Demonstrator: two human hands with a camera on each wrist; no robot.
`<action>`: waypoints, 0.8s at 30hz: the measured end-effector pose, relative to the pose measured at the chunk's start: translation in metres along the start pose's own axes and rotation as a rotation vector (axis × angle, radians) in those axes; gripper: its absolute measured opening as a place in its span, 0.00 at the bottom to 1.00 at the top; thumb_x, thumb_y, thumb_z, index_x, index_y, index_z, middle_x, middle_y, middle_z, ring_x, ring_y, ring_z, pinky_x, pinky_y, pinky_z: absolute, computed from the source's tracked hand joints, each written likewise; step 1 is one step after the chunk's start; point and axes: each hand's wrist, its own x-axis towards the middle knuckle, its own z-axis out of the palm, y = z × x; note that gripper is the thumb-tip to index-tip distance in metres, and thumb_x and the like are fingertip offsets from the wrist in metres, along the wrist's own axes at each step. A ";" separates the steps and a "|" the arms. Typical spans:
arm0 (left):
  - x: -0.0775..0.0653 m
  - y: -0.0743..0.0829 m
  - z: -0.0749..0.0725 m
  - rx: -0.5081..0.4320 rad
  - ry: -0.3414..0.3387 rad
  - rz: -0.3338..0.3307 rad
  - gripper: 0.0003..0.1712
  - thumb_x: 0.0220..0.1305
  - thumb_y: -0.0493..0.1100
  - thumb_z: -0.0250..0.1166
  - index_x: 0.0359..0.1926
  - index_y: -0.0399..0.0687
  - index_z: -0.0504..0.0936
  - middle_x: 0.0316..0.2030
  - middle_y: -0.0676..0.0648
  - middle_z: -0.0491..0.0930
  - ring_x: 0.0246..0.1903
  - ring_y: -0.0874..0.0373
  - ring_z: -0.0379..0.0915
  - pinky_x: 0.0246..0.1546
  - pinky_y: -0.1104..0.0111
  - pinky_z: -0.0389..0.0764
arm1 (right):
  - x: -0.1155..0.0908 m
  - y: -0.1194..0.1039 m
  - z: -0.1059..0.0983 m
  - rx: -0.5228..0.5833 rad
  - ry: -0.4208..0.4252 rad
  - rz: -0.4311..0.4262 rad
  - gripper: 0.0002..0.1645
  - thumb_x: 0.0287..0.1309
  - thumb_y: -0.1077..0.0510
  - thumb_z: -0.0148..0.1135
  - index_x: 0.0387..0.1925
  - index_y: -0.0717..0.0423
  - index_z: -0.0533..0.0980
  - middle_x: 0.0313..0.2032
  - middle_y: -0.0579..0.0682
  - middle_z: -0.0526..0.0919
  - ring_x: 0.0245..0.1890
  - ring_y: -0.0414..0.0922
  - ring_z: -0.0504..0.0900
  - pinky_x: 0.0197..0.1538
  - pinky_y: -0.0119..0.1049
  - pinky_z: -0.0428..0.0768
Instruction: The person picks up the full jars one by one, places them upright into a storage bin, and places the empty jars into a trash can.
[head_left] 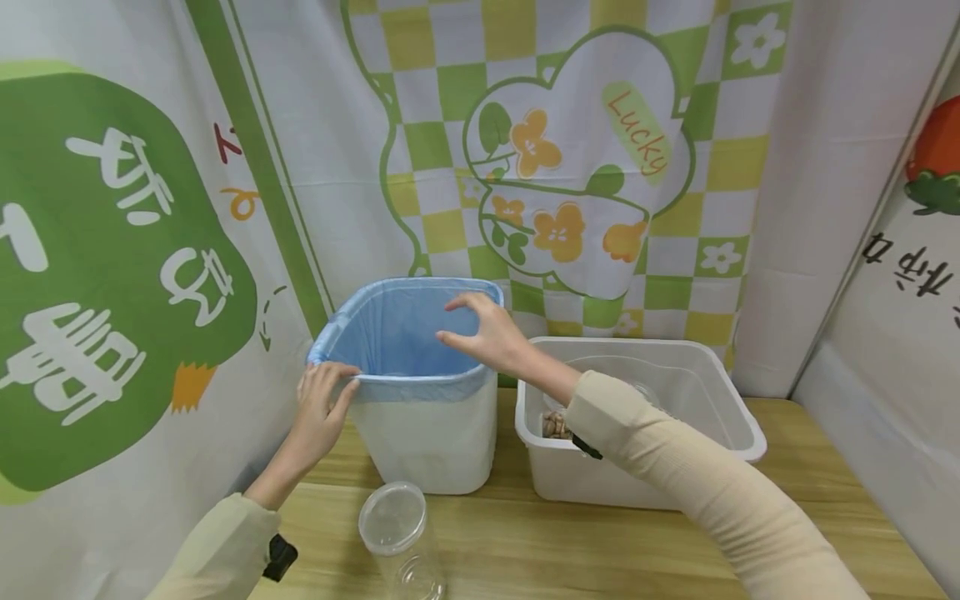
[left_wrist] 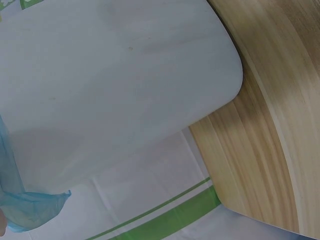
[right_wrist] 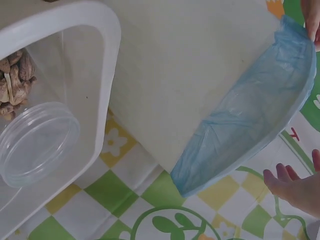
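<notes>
My left hand (head_left: 321,404) grips the front left rim of a white trash bin (head_left: 427,442). A blue trash bag (head_left: 420,390) lines this bin and folds down over its rim. Above the bin's mouth hangs my right hand (head_left: 491,333), its thumb and fingers spread apart with nothing between them. In the right wrist view that right hand (right_wrist: 295,187) shows at the lower right, apart from the blue bag (right_wrist: 250,115). The left wrist view shows mostly the bin's white side (left_wrist: 125,75), with a loose edge of blue bag (left_wrist: 35,210) at lower left.
A clear plastic jar (head_left: 393,533) with a lid stands on the wooden table (head_left: 540,550) before the bin. To the right is a white tub (head_left: 637,483). It holds brown, wrinkled pieces (right_wrist: 20,80) and a clear round container (right_wrist: 40,142). A printed curtain (head_left: 570,167) hangs behind.
</notes>
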 end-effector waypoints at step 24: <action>0.001 0.000 0.000 0.017 0.003 0.001 0.06 0.58 0.30 0.54 0.37 0.33 0.74 0.35 0.38 0.71 0.44 0.43 0.60 0.59 0.43 0.40 | -0.066 -0.009 0.034 0.116 0.060 -0.414 0.09 0.48 0.62 0.61 0.34 0.59 0.75 0.36 0.49 0.77 0.40 0.40 0.74 0.46 0.29 0.73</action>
